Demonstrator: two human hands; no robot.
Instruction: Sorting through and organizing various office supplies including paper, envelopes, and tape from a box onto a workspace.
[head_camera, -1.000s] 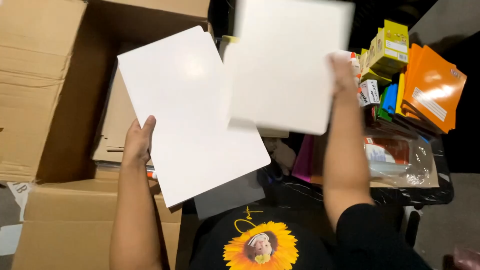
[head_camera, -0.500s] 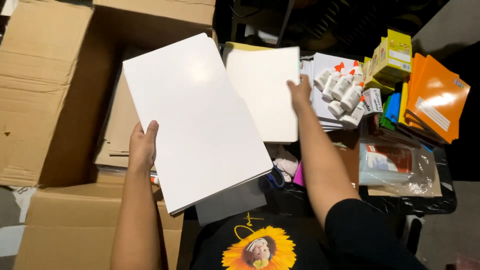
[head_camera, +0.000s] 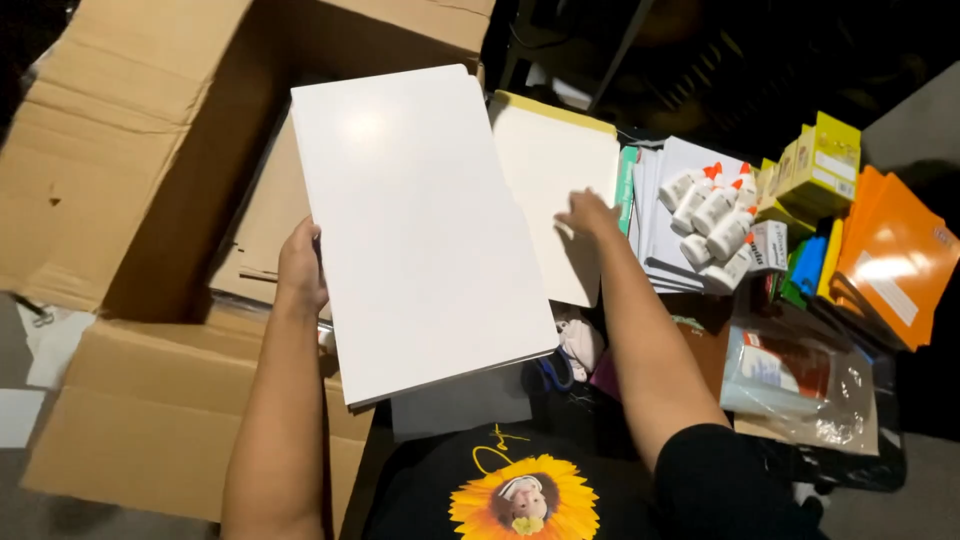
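Left hand (head_camera: 300, 268) gripping glossy white boards (head_camera: 415, 225), right hand (head_camera: 590, 213) flat on cream sheet (head_camera: 555, 190)

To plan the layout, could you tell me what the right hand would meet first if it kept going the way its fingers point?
The right hand rests on the cream sheet, fingers pointing up and left. Continuing, it would probably meet the edge of the large white board, though how far the board is raised is unclear.

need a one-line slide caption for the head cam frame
Left hand holds a white board stack over cardboard boxes; right hand presses a cream sheet beside glue bottles.
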